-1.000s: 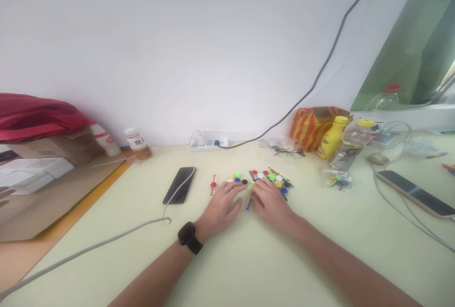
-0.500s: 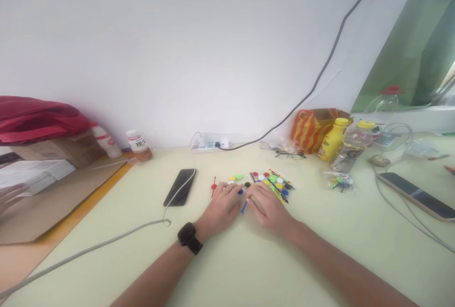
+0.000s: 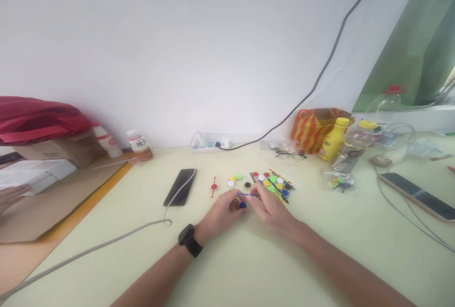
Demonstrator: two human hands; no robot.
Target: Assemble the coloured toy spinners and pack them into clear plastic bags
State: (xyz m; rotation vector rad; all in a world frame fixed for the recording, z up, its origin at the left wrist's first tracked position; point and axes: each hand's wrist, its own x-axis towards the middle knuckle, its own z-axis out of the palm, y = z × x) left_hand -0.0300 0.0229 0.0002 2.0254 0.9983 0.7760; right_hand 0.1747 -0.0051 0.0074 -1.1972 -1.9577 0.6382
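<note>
Stick point(image 3: 245, 194), slim and blue, spans level between the hands: the right hand point(image 3: 272, 210) pinches one end, the other touches the left hand's point(image 3: 217, 211) forefinger. Disc point(image 3: 242, 205), darker blue, sits just below, at the left thumb tip, fingers curled nearly closed. Bottle point(image 3: 139, 146) label shows 炭; the rest is unclear.

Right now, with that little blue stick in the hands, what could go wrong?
The thin blue stick in the right hand might slip or bend. The small blue disc at the left hand could drop and roll away. The right hand is close to the coloured discs, so a bump might scatter them.
</note>
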